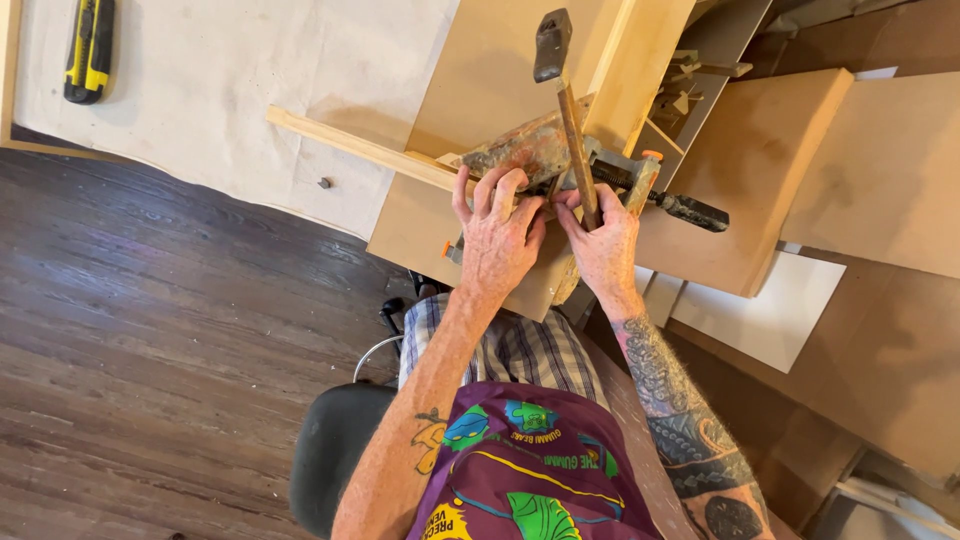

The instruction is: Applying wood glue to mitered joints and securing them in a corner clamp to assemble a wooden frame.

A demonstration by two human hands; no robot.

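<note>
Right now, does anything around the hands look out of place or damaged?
Yes. The hammer stands propped upright against the right hand, head up, not gripped. The clamp beside it looks rusty and worn. A small dark bit lies loose on the cloth.

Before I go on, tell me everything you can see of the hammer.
The hammer has a dark, worn metal head at the top of the picture and a long brown wooden handle that runs down toward the person. It stands nearly upright in the view, leaning slightly right. The right hand grips the lower handle; its end is hidden in the fingers. The handle crosses in front of a rusty clamp on a wooden strip. The head touches nothing visible. The left hand rests beside it on the clamp.
</note>
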